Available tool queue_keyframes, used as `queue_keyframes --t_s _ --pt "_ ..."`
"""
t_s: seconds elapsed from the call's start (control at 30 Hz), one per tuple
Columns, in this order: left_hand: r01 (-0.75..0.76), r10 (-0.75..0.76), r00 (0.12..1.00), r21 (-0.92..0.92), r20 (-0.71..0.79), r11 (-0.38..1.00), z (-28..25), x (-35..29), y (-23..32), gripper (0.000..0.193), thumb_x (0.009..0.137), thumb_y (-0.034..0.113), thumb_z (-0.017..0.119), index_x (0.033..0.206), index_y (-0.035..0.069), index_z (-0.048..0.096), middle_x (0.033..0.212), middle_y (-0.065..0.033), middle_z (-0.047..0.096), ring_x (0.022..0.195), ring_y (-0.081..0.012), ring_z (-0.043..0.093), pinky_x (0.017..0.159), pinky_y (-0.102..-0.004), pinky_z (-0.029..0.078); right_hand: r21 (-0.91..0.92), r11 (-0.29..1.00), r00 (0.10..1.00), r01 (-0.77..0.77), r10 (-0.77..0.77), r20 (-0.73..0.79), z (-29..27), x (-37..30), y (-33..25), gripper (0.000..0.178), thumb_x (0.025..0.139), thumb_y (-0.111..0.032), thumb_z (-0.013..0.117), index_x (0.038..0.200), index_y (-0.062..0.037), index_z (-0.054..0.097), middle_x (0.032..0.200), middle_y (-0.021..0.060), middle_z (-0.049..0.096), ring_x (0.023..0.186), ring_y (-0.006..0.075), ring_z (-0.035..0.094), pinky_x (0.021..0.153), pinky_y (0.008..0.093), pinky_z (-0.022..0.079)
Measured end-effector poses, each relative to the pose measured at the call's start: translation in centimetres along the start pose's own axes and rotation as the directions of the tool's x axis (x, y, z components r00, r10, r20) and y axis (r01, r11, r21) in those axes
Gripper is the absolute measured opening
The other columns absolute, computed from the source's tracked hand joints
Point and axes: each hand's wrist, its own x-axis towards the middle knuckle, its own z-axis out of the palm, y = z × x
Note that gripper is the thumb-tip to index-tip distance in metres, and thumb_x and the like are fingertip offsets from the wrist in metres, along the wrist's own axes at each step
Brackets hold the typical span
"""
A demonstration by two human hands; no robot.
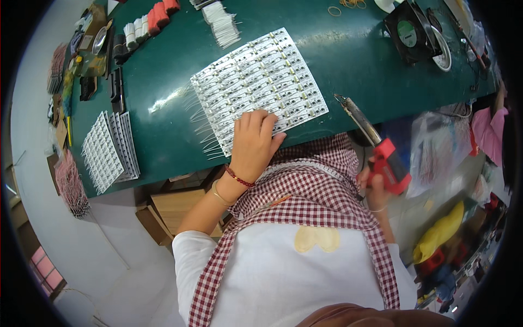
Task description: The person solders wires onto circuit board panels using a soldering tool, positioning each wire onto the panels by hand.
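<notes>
A large white panel of small circuit boards (261,82) lies flat on the green table, with thin white wires fanning out along its left side. On its near edge rests my left hand (253,136), palm down, fingers laid on the panel and thumb held apart. My right hand (376,188) is wrapped round the grip of a red and black soldering gun (388,158), off the table's front edge. The gun's metal tip points up and left, close to the panel's right corner but apart from it. My right fingers are partly hidden and slightly blurred.
Several more circuit panels (103,155) stand stacked at the table's left end. White wire bundles (220,24) and red bundles (158,16) lie at the back. A black fan (408,30) stands at the far right. Wire bunches (71,185) hang off the left edge.
</notes>
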Motion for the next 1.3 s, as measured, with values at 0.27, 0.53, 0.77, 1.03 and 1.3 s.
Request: queue_keyframes --t_s 0.27,0.53,0.77,1.03,1.3 --pt "-0.068 0.068 0.995 0.001 0.069 0.998 -0.9 -3.5 0.4 0.046 0.064 0.024 0.078 0.100 0.005 0.056 0.098 -0.0100 0.053 0.091 -0.0287 0.050 0.079 -0.0397 0.039 0.100 0.984 0.988 0.148 -0.144 -0.047 0.8 1.5 -0.8 0.052 0.094 -0.041 0.055 0.121 0.0016 0.044 0.067 0.0057 0.050 0.053 0.0125 0.046 0.054 0.0282 0.043" --pt "-0.178 0.218 0.963 0.235 -0.157 0.956 -5.9 -6.4 1.5 0.016 0.071 0.005 0.062 0.087 0.010 0.061 0.089 -0.0015 0.060 0.083 -0.0173 0.060 0.077 -0.0333 0.039 0.182 0.954 0.972 0.236 -0.232 -0.043 0.6 2.7 -1.0 0.044 0.096 -0.032 0.053 0.122 0.0019 0.045 0.070 0.0057 0.052 0.052 0.0105 0.047 0.052 0.0262 0.044" --pt "-0.050 0.135 0.820 0.164 -0.556 0.985 -15.1 -4.0 -1.6 0.027 0.062 -0.008 0.068 0.079 0.013 0.062 0.089 0.0002 0.069 0.090 -0.0199 0.066 0.087 -0.0379 0.038 0.179 0.915 0.931 0.361 -0.365 -0.008 2.8 4.9 -2.7 0.039 0.099 -0.031 0.047 0.119 0.0023 0.044 0.067 0.0065 0.050 0.047 0.0106 0.044 0.047 0.0232 0.040" --pt "0.368 0.094 0.430 0.270 -0.898 0.890 -26.8 -10.6 -10.8 0.021 0.073 -0.001 0.070 0.090 0.010 0.067 0.093 -0.0023 0.071 0.086 -0.0207 0.064 0.076 -0.0320 0.048 0.182 0.915 0.929 0.360 -0.370 0.027 3.9 4.7 -3.5 0.037 0.101 -0.032 0.044 0.120 -0.0011 0.043 0.068 0.0066 0.052 0.050 0.0110 0.044 0.048 0.0240 0.040" --pt "0.602 0.275 0.513 0.569 -0.813 0.559 -24.8 -20.8 -24.8 0.021 0.083 -0.001 0.055 0.098 0.009 0.066 0.105 -0.0060 0.069 0.100 -0.0241 0.065 0.088 -0.0358 0.048 0.224 0.911 0.927 0.347 -0.369 0.063 5.9 5.1 -3.3 0.039 0.099 -0.029 0.046 0.120 0.0036 0.044 0.064 0.0060 0.050 0.047 0.0097 0.041 0.045 0.0239 0.040"
